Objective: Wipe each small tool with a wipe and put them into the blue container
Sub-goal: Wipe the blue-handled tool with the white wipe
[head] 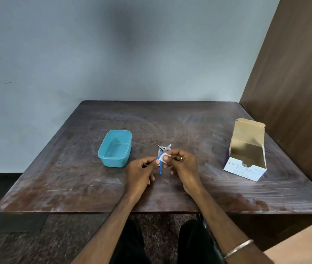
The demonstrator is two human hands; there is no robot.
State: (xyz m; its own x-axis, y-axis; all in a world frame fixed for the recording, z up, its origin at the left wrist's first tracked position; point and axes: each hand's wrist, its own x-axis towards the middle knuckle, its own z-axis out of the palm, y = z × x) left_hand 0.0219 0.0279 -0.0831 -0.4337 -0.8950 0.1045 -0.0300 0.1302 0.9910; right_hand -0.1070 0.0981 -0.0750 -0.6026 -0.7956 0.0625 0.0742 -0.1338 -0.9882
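Both hands meet over the middle of the wooden table. My left hand pinches a thin dark metal tool whose tip barely shows. My right hand holds a small white wipe folded against that tool's end. Under the hands lies a blue-handled tool, and a small pile of metal tools rests just beyond the fingers. The blue container stands open to the left of my left hand; I see no tools in it.
An open cardboard box of alcohol swabs stands at the table's right side. A brown wooden panel rises beyond it on the right. A grey wall lies behind the table. My knees show below the front edge.
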